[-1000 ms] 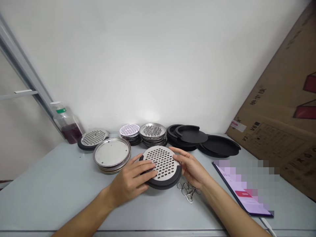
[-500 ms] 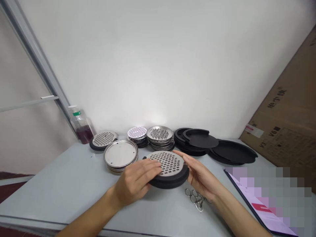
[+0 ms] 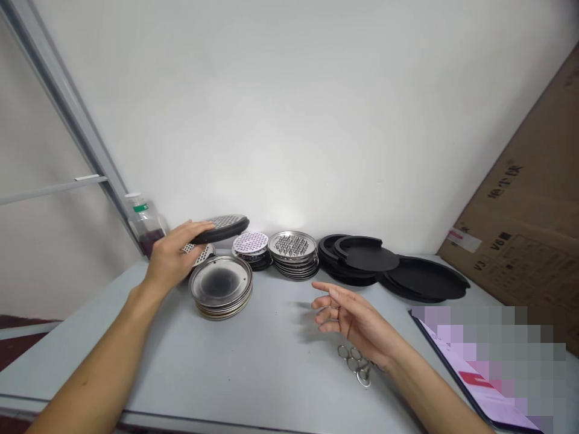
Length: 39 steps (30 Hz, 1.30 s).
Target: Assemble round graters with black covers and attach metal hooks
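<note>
My left hand (image 3: 174,256) grips the near left edge of a round perforated metal disc in a black rim (image 3: 226,229), holding it tilted in the air. Under it, partly hidden by my hand, lies a similar perforated disc (image 3: 203,254) on the table. Just right of my left wrist stands a stack of shiny round metal plates (image 3: 221,283). My right hand (image 3: 350,316) hovers empty over the table, its fingers apart and slightly curled. Several metal rings (image 3: 355,358) lie beneath that hand.
Along the wall stand a stack topped by a pale perforated disc (image 3: 251,242), a stack of spiked metal discs (image 3: 293,247), and black round trays (image 3: 368,253) with more black trays (image 3: 427,278). A bottle of dark liquid (image 3: 147,226), a cardboard box (image 3: 520,199) and a tablet-like panel (image 3: 452,367) flank them.
My left hand has carried the black-rimmed disc away to the back left, above the other perforated disc. My right hand has let go of it and opened.
</note>
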Each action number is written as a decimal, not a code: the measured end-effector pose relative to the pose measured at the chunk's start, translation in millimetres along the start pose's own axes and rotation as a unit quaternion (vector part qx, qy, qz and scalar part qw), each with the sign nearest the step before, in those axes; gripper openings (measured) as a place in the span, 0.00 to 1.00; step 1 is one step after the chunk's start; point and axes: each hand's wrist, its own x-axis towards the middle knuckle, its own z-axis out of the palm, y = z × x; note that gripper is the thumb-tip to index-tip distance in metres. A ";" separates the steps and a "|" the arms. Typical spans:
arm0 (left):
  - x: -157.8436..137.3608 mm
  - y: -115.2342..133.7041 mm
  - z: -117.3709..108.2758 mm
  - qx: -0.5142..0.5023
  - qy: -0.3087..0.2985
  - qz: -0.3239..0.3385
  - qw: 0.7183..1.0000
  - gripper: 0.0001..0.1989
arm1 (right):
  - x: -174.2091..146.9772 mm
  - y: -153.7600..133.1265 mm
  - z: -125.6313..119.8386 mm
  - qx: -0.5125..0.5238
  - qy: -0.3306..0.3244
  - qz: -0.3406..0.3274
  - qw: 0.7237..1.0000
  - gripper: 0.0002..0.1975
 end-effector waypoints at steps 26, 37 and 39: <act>-79.1 -108.1 3.6 0.150 -0.197 -0.133 0.960 0.25 | -2.1 0.3 7.4 -0.037 -0.016 0.000 0.999 0.22; -34.6 -19.0 6.5 0.153 -0.170 -0.144 0.963 0.19 | 3.8 8.9 -0.3 -0.140 -0.004 -0.005 0.990 0.20; -19.7 26.8 15.7 0.125 -0.221 -0.113 0.961 0.17 | 7.4 16.2 -4.0 -0.260 0.017 -0.043 0.965 0.19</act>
